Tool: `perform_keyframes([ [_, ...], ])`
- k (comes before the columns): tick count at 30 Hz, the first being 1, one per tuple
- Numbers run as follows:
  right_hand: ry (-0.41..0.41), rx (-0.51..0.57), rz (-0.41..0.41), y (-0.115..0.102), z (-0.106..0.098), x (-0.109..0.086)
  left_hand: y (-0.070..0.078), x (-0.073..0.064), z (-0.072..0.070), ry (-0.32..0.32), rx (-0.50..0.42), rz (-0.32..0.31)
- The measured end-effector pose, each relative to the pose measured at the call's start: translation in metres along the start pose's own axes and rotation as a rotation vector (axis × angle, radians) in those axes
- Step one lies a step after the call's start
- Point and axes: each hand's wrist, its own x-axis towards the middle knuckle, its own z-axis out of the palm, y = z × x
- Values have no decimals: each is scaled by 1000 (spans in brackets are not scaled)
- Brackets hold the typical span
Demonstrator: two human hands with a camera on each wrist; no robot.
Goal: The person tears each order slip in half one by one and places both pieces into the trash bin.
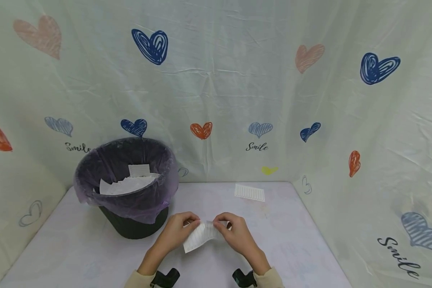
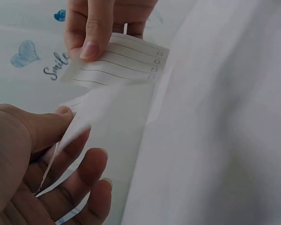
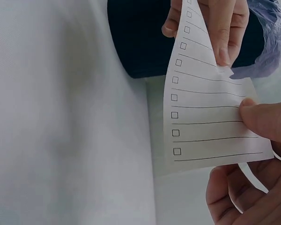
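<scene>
A lined checklist sheet [image 1: 198,239] with small boxes down one side is held up over the white table between both hands. My left hand [image 1: 176,231] pinches one side between thumb and fingers. My right hand [image 1: 235,234] grips the other side the same way, thumb on the printed face. In the right wrist view the sheet [image 3: 196,112] bends between the hands, with a small ragged notch at its edge by the left fingertips. The left wrist view shows the sheet [image 2: 126,61] twisted, its two halves at different angles.
At the left stands a dark bin [image 1: 129,226] with a purple plastic liner [image 1: 171,176] folded over its rim. White paper pieces [image 1: 126,186] lie inside it. Another lined sheet [image 1: 250,193] lies near the table's back edge. A heart-printed curtain [image 1: 230,92] encloses the table [image 1: 284,248].
</scene>
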Motion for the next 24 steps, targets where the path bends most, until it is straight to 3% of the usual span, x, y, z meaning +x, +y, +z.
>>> perform_keyframes([
  [11, 69, -8, 18, 5, -1, 4, 1, -3, -2, 7, 10, -45],
  [16, 49, -10, 28, 8, -1, 3, 0, -4, -3, 27, 55, -39],
  [24, 7, 18, 70, 15, -1, 2, 0, -5, -7, -9, 25, -39],
])
